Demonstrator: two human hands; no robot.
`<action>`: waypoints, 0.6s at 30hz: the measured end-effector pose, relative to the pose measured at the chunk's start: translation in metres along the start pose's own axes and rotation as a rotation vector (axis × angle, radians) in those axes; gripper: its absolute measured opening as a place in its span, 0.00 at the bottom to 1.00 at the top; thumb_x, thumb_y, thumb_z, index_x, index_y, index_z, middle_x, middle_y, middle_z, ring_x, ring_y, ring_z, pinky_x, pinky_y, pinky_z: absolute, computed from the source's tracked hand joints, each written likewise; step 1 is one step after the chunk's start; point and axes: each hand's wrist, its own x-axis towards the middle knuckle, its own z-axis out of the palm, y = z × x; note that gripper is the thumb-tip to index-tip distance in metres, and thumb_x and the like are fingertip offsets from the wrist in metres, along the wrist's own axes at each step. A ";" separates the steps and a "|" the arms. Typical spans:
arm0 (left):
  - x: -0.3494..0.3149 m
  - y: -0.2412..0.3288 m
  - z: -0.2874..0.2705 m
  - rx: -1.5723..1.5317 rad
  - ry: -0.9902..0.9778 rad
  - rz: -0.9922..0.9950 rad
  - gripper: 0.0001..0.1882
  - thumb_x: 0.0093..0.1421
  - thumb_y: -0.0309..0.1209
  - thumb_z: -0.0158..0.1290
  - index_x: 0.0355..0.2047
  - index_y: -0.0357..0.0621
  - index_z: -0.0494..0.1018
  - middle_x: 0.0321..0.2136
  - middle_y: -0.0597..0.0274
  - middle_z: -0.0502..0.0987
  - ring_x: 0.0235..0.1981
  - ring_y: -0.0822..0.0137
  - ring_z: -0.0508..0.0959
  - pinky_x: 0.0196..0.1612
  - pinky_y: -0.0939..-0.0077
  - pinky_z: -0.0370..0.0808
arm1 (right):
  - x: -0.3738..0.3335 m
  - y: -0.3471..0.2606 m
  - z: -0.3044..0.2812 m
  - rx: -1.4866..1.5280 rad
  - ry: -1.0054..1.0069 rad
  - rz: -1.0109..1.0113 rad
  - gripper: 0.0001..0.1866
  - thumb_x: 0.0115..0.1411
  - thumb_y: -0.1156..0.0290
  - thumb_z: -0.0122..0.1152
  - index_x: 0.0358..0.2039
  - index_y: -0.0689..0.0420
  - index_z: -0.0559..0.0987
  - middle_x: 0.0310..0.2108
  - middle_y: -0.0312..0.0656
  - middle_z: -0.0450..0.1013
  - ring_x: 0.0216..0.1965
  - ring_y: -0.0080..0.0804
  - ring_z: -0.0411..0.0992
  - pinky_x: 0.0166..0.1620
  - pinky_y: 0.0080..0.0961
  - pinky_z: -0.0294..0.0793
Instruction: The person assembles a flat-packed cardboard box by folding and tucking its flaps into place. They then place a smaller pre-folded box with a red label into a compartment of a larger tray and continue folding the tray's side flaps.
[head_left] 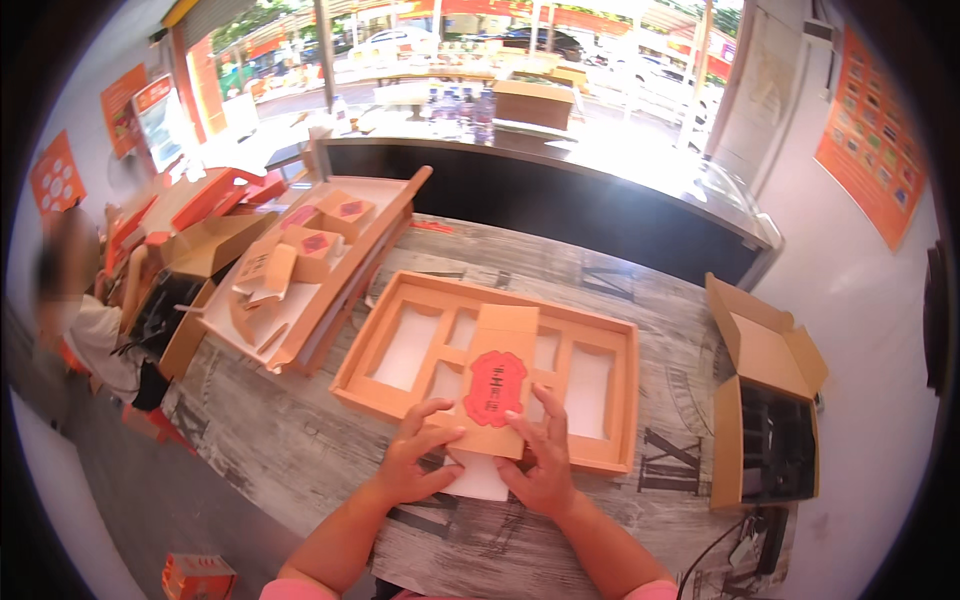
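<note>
Between my two hands is a long, flat kraft cardboard box with a red scalloped label on top. It lies across a shallow cardboard tray with several cut-out compartments. My left hand grips the box's near left edge, fingers curled. On the near right edge my right hand has its thumb low and its fingers against the side. A flat white piece shows below the near end of the box; whether it is joined to the box I cannot tell. White shows through the tray's openings.
A larger tray with small boxes stands at left on the grey wood-look table. An open carton holding black items stands at right, near cables. Another person sits far left. Beyond the table, bottles stand on a counter.
</note>
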 end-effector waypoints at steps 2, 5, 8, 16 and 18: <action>-0.007 -0.007 0.001 0.012 0.103 -0.003 0.27 0.54 0.20 0.70 0.55 0.44 0.81 0.67 0.44 0.68 0.48 0.60 0.83 0.52 0.67 0.80 | 0.006 -0.004 0.006 -0.041 -0.018 -0.070 0.33 0.53 0.84 0.71 0.62 0.59 0.80 0.75 0.58 0.53 0.45 0.36 0.81 0.40 0.29 0.83; -0.006 -0.006 0.010 0.053 0.145 -0.004 0.23 0.55 0.19 0.69 0.51 0.46 0.81 0.65 0.42 0.69 0.47 0.59 0.83 0.51 0.67 0.81 | 0.006 -0.006 0.002 -0.069 0.007 -0.122 0.34 0.48 0.86 0.70 0.60 0.58 0.82 0.74 0.59 0.56 0.35 0.34 0.80 0.37 0.28 0.80; -0.009 -0.013 0.013 0.154 0.133 0.059 0.23 0.54 0.17 0.68 0.51 0.48 0.81 0.64 0.42 0.70 0.44 0.58 0.84 0.50 0.68 0.81 | 0.004 0.003 0.002 -0.097 0.029 -0.170 0.36 0.45 0.86 0.69 0.59 0.57 0.82 0.74 0.58 0.57 0.36 0.34 0.80 0.37 0.27 0.80; -0.011 -0.007 0.011 0.136 0.136 0.039 0.22 0.54 0.17 0.67 0.50 0.48 0.82 0.64 0.42 0.70 0.51 0.55 0.82 0.52 0.66 0.80 | 0.002 -0.001 0.004 -0.105 0.034 -0.172 0.36 0.49 0.81 0.74 0.62 0.58 0.79 0.74 0.61 0.56 0.39 0.36 0.82 0.40 0.31 0.82; -0.008 -0.006 0.009 0.135 0.138 0.050 0.22 0.54 0.18 0.67 0.50 0.47 0.83 0.65 0.42 0.69 0.52 0.55 0.81 0.52 0.67 0.80 | 0.003 -0.002 0.004 -0.103 0.041 -0.186 0.37 0.51 0.78 0.76 0.64 0.59 0.78 0.75 0.63 0.56 0.40 0.37 0.82 0.42 0.32 0.82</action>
